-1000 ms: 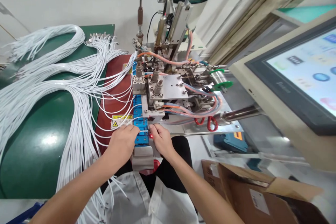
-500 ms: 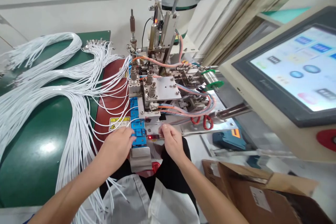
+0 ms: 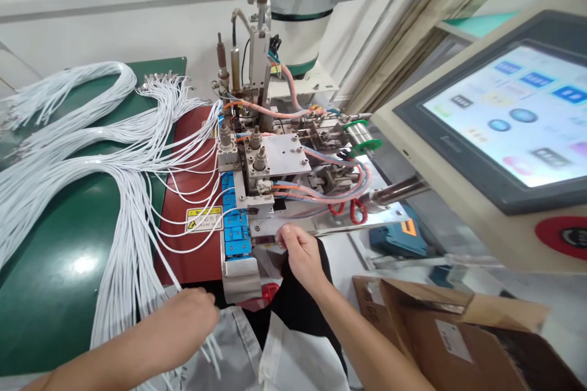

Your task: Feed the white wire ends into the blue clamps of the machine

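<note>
My left hand (image 3: 195, 322) is curled over the lap, close to the loose lower ends of the white cables (image 3: 123, 226). One cable runs straight down into the closed fingers; the fingertips are hidden. Beside the machine's front edge, my right hand (image 3: 300, 250) is closed with the thumb against the curled fingers, and whatever it may hold does not show. Between the hands lies a row of blue fixture blocks (image 3: 237, 248) on a track. Farther along, several cables lead into the blocks. A bent metal chute (image 3: 242, 278) sits at the track's near end.
The cables rest on a green table (image 3: 68, 317) and a red plate (image 3: 192, 263) with a warning label. Behind the blocks stands the machine (image 3: 284, 156) with hoses and a wire spool (image 3: 362, 137). A touchscreen (image 3: 513, 110) and a cardboard box (image 3: 440, 330) are at right.
My left hand has left the blue blocks and come down and left to the cable ends. The right hand stays by the machine edge. The view has shifted slightly.
</note>
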`<state>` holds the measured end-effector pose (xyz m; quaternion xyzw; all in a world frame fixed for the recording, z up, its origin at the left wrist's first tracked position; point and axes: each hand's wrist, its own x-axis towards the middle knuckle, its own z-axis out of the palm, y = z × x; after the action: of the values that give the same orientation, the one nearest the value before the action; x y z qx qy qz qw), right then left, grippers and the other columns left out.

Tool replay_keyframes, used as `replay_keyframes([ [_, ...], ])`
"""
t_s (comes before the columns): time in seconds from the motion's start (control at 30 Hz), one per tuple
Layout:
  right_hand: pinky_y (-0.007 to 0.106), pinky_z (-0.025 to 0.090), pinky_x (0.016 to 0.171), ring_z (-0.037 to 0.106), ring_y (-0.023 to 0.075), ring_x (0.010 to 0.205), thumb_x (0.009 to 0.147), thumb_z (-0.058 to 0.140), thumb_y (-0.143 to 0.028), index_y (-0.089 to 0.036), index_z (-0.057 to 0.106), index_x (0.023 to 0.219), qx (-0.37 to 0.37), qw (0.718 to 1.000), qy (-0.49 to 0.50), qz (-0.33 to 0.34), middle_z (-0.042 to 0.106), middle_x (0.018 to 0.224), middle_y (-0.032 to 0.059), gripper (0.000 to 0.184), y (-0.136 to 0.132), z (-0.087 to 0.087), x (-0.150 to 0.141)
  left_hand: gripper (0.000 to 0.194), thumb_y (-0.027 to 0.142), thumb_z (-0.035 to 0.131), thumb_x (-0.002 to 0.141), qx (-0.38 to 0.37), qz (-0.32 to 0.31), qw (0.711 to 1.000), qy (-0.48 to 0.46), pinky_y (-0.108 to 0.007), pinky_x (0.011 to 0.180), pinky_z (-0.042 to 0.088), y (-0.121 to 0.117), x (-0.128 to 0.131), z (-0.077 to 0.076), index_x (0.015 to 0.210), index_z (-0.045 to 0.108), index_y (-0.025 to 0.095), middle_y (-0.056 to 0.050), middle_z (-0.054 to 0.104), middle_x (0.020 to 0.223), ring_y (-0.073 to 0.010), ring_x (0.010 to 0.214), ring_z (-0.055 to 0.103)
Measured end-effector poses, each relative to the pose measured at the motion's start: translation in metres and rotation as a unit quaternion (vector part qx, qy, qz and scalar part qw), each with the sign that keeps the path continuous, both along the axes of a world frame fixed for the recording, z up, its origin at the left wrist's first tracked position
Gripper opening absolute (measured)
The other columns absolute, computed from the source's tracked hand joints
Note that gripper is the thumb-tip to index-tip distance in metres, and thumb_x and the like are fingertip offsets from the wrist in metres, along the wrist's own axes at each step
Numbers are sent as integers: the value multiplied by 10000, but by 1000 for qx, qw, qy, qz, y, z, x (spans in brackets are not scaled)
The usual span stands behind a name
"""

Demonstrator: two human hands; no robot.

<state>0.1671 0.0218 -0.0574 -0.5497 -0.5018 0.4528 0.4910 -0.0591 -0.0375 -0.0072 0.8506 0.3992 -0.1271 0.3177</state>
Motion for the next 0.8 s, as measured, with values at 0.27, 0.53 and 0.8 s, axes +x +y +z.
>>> replay_keyframes([
  [0.27,260,428,527,517,132,554,852,393,-467,-169,675,767,8,978,201,48,600,631,39,419,-18,2,-3,227,248,403,863,17,295,931,-214,-214,625,429,34,40,14,995,586,222,2,635,770,-117,635,566],
  [0.53,236,471,565,555,110,558,746,606,-248,-203,660,748,-15,984,176,28,613,635,-4,71,-17,18,-11,296,268,451,839,-27,389,863,-320,-240,662,466,37,59,-7,1106,567,208,-22,623,838,-120,663,581],
  [0.8,217,431,559,512,93,560,672,670,-239,-171,609,647,-82,981,164,69,559,624,-22,95,-9,22,-23,368,318,507,811,-132,449,789,-399,-217,579,442,41,63,-4,1140,557,159,9,568,680,-83,533,506],
])
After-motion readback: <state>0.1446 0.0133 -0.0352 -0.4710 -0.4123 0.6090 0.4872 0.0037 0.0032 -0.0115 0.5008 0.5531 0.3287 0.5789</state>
